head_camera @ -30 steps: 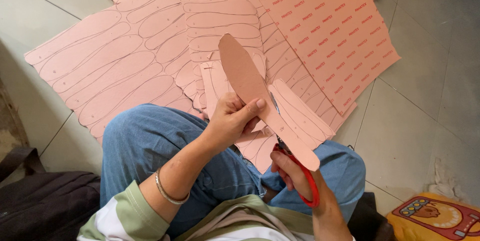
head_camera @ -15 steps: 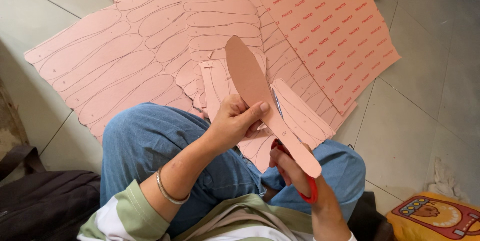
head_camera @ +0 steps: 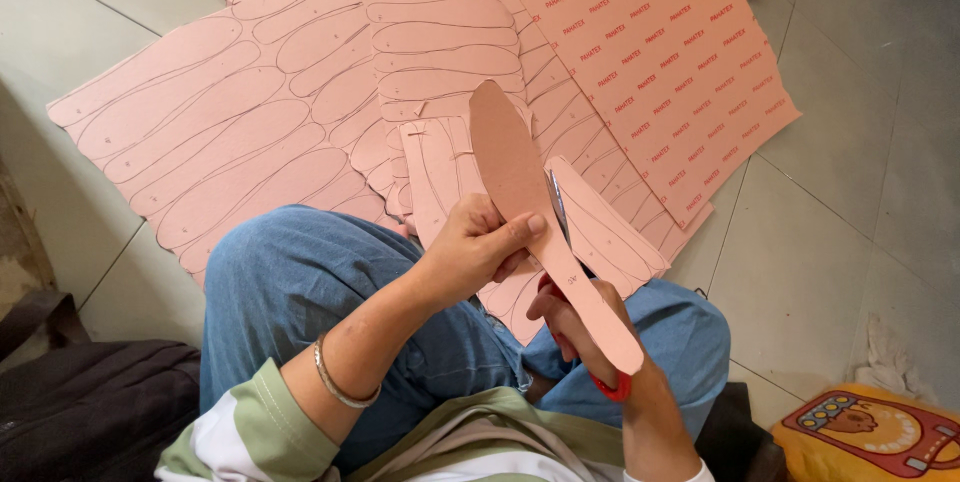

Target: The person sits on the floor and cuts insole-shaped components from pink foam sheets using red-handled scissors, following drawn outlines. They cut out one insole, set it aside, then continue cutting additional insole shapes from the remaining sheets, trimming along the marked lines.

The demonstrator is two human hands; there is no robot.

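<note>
— What have you got in your hands?
— My left hand (head_camera: 478, 247) pinches a pink insole-shaped cutout (head_camera: 530, 202) at mid-frame; my right hand (head_camera: 580, 327) is closed round red-handled scissors (head_camera: 585, 287) behind it.
— And below?
— Traced pink sheets (head_camera: 250, 112) cover the floor, upper left.

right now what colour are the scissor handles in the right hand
Red, seen in the head view: the scissors' handle shows under the right hand.

One yellow cushion-like package (head_camera: 868, 437) lies at four o'clock on the floor, bearing a red rounded-rectangle picture label (head_camera: 868, 429) with a brown figure. No screens or signs observed.
</note>
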